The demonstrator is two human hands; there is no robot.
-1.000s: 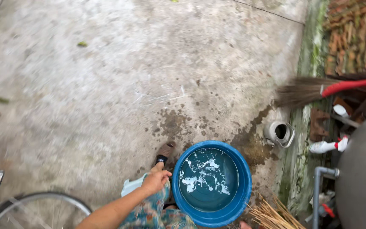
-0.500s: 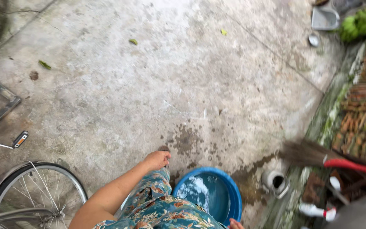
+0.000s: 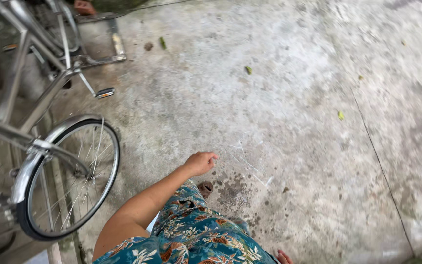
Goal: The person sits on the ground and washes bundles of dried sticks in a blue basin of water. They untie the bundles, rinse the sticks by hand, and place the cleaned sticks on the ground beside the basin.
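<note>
In the head view, the left hand (image 3: 201, 163) is held out in front of the body over the concrete floor (image 3: 279, 98), its fingers (image 3: 212, 157) loosely curled and pressed together with nothing pinched between them; it hangs free, as an arm is carried in walking. Just below it a brown sandal (image 3: 204, 188) is seen at the hem of flowered clothing (image 3: 191, 234), beside a patch of dark wet spots (image 3: 233, 193) on the floor. Of the right hand only fingertips (image 3: 284, 257) are seen at the bottom edge, so their state cannot be told. A bicycle (image 3: 64, 171) is parked to the left, well apart from the hand, and small green leaves (image 3: 248, 70) are scattered about
</note>
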